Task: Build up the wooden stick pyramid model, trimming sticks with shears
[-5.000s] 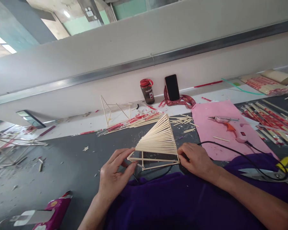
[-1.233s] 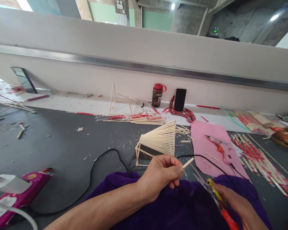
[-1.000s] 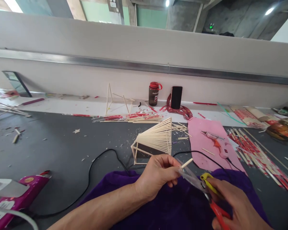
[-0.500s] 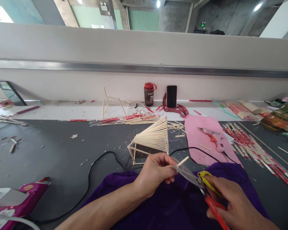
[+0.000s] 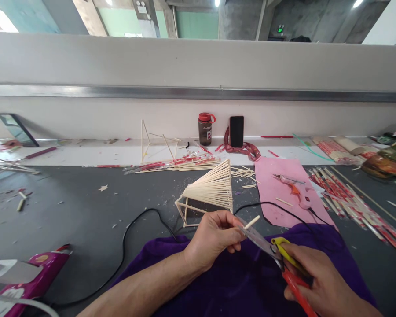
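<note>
My left hand (image 5: 214, 237) pinches a short wooden stick (image 5: 251, 222), whose pale end sticks out past the fingertips. In my right hand (image 5: 320, 273) are scissors (image 5: 262, 243) with one yellow and one red handle. Their blades reach left to my left fingertips and lie against the stick; whether they cut into it I cannot tell. Just beyond my left hand stands a wooden stick model (image 5: 209, 187), a frame with one side covered by a fan of sticks. Purple cloth (image 5: 244, 281) lies beneath both hands.
A glue gun (image 5: 293, 189) rests on pink paper (image 5: 267, 176), its black cord crossing the table. Wrapped chopsticks (image 5: 353, 198) lie to the right. At the back stand a bottle (image 5: 205, 129), a phone (image 5: 236, 132) and a thin stick frame (image 5: 158, 141). A magenta box (image 5: 36, 273) is at the left.
The scissor blades look slightly closer together around the stick. Otherwise both hands hold nearly the same position, and the view has shifted a little.
</note>
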`<state>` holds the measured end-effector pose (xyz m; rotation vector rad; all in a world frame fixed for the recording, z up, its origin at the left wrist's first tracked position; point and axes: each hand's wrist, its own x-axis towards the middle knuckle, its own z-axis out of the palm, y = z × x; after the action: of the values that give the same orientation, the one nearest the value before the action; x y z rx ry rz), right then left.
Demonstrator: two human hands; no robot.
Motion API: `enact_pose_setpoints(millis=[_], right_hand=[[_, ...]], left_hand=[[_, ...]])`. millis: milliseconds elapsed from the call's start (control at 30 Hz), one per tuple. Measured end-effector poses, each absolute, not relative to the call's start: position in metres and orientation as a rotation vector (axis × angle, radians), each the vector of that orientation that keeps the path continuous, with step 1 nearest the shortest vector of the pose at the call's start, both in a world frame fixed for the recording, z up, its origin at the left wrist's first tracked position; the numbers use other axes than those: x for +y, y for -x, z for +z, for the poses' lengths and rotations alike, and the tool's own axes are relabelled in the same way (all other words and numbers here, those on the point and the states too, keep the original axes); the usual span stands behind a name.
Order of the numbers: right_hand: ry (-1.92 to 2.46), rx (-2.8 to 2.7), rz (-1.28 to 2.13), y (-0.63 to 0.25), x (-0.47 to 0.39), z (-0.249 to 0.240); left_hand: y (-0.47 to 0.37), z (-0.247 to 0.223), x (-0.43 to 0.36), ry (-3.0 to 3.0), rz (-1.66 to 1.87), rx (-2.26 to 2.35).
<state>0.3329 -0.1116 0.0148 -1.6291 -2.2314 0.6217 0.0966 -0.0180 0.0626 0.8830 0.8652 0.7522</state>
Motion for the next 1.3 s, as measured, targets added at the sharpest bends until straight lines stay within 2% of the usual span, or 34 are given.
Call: enact_pose_setpoints(millis=[800, 1300], right_hand=[[1.489, -2.126, 0.461, -0.326, -0.113, 0.008], [1.458, -2.068, 0.578, -0.32, -0.111, 0.016]], left_hand=[[-0.096, 0.061, -0.024, -1.012, 0.748, 0.793], [-0.093, 0.063, -0.025, -0.746, 0.703, 0.565]])
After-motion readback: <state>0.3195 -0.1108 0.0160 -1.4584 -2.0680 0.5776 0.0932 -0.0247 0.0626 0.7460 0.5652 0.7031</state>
